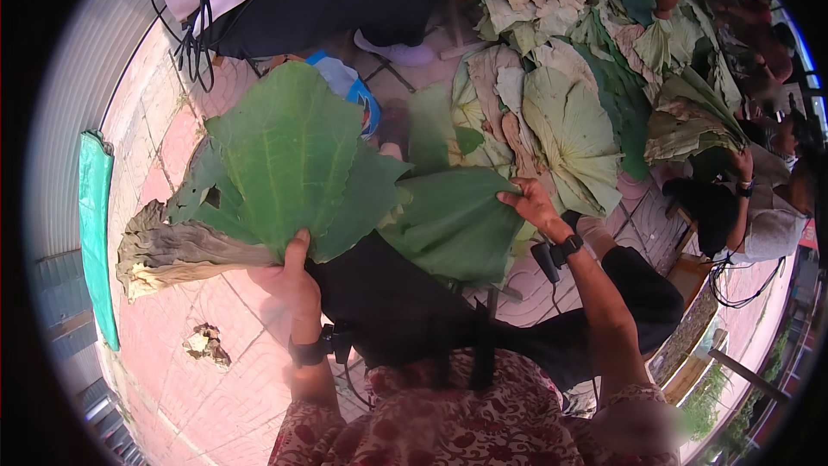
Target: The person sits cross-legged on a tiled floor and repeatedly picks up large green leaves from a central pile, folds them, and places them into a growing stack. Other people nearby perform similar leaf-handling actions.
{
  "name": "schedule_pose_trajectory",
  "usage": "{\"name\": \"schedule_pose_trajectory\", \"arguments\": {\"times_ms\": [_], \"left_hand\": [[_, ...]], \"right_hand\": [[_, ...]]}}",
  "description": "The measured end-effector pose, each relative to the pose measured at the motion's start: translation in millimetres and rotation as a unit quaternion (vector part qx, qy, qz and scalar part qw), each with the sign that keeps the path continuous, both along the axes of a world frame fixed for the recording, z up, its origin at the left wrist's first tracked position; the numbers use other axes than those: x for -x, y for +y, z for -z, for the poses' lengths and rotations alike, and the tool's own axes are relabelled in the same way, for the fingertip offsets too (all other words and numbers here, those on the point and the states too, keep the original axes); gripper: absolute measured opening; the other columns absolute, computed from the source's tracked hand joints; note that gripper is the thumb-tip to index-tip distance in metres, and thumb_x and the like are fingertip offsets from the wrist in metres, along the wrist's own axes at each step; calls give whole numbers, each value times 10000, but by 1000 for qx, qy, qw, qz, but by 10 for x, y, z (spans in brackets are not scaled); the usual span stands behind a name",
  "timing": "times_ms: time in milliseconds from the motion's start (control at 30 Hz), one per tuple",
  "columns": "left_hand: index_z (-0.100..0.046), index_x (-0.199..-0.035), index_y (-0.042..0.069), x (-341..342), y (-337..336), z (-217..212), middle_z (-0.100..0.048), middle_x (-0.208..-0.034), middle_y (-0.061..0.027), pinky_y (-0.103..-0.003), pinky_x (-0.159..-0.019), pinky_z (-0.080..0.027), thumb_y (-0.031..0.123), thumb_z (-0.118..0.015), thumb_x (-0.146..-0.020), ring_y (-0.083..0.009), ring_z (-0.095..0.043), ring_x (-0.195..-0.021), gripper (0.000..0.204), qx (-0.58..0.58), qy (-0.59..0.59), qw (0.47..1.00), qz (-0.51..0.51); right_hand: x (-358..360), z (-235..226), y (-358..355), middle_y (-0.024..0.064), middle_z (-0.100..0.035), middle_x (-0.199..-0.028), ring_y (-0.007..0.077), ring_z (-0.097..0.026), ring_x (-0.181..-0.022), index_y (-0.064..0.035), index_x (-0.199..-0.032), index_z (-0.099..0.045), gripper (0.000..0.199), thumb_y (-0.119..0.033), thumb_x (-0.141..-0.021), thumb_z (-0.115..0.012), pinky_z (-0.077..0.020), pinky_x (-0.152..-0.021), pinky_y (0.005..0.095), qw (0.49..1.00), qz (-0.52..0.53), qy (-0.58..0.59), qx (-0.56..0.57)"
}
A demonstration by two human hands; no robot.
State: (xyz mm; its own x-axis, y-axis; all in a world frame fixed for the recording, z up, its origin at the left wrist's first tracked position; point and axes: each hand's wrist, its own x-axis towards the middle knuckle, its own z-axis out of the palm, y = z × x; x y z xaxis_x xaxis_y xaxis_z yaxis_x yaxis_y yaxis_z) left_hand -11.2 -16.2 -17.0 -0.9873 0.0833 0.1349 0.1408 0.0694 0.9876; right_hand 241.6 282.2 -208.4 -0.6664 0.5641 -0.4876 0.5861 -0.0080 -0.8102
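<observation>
Nothing legible in this one, tbh. Closest candidate is the blue and white bag (pixel 343 78) lying on the paving: there's a small reddish patch toward its right side that could be print, but the bag's partly covered and the patch is way too small to make out letters. The person has a black watch-like band (pixel 569 247) on the right wrist and a dark strapped device (pixel 312 349) on the left one, and no digits or lettering can be made out on either at this size.
</observation>
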Motion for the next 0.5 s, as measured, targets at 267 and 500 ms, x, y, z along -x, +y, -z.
{"name": "schedule_pose_trajectory", "arguments": {"times_ms": [267,500], "left_hand": [[-606,-1086,-77,0,95,-86,-647,-1057,-93,-289,-898,-451,-61,-720,-743,-164,-593,-941,362,-3,-14,999,37],[-606,-1086,-78,-37,132,-86,-647,-1061,-99,-299,-910,-445,-57,-712,-735,-185,-597,-956,367,37,-6,998,44]], "right_hand": [[-746,-2231,1517,215,-709,-959,223,-677,-846,75,-1172,-628,424,-262,-919,-674,-502,-799,337,894,161,-34,-417],[-595,-1426,1733,176,-658,-1131,386,-641,-999,-112,-1244,-610,328,-225,-937,-598,-507,-830,435,821,46,-119,-557]]}}
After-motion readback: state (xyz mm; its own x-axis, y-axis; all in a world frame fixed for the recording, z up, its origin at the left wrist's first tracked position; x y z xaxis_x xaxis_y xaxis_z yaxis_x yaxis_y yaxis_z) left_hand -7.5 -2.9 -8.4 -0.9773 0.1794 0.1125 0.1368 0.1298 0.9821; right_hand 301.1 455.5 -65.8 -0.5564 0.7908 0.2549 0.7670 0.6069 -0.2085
